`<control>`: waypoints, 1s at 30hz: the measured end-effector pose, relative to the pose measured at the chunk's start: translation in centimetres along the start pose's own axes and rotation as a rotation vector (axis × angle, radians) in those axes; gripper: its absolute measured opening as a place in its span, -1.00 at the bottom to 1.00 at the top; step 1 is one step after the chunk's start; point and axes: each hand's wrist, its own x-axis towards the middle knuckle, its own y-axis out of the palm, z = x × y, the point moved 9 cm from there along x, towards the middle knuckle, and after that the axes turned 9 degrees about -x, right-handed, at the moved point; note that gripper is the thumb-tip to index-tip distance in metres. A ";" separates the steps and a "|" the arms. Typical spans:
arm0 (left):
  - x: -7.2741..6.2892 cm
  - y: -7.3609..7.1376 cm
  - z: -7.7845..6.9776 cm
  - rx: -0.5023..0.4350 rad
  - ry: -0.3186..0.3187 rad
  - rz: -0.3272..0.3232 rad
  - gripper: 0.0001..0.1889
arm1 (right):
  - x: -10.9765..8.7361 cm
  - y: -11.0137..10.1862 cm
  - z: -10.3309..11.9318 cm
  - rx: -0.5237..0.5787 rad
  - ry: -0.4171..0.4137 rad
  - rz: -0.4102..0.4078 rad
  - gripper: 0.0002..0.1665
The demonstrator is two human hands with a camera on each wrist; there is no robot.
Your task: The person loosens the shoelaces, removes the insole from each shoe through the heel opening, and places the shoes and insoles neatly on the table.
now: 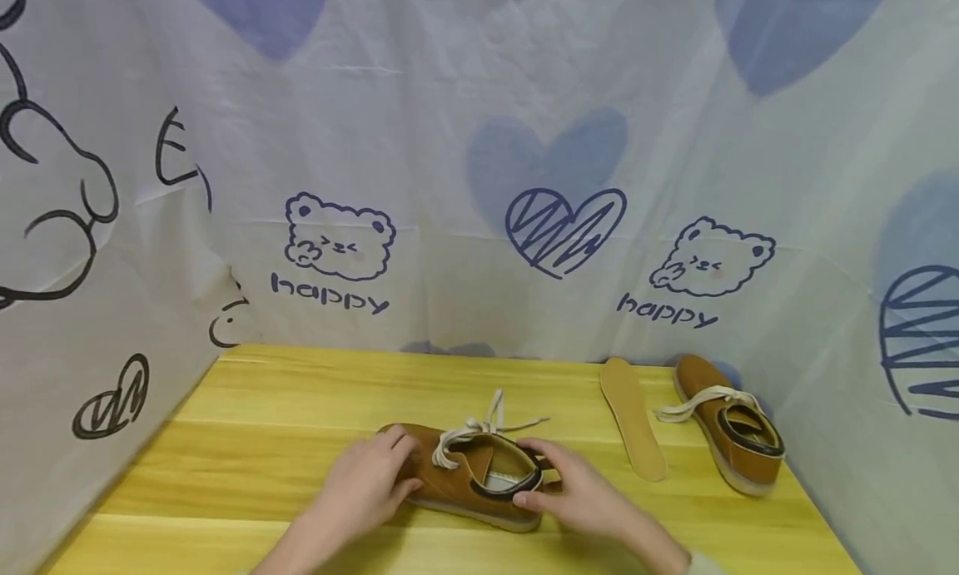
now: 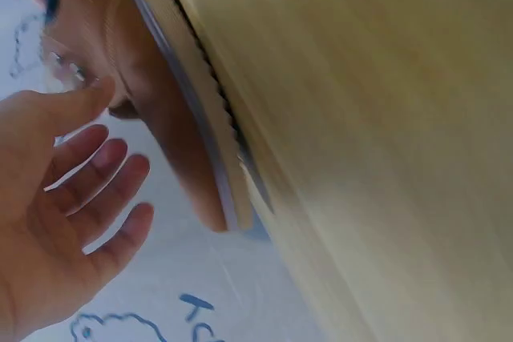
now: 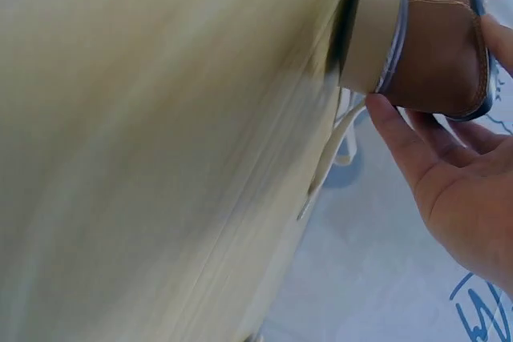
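A brown suede shoe (image 1: pixel 457 473) with white laces and a pale sole lies on the yellow wooden table (image 1: pixel 262 442), toe to the left. My left hand (image 1: pixel 395 465) rests on its toe with the fingers nearly straight. In the left wrist view the thumb touches the upper of the shoe (image 2: pixel 160 102), and the other fingers of that hand (image 2: pixel 72 174) are spread and off it. My right hand (image 1: pixel 535 477) grips the heel, thumb low by the sole and fingers over the dark collar. The right wrist view shows this hand (image 3: pixel 449 150) round the heel of the shoe (image 3: pixel 437 46).
A second brown shoe (image 1: pixel 737 429) lies at the table's right rear, with a loose tan insole (image 1: pixel 633 417) beside it. White printed cloth (image 1: pixel 479 184) walls in the table on the left, back and right. A loose lace (image 3: pixel 329 150) trails on the table.
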 end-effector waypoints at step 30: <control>-4.1 -0.5 3.4 -0.814 -0.306 0.135 -0.08 | 2.6 7.9 6.1 0.267 0.016 0.106 -0.10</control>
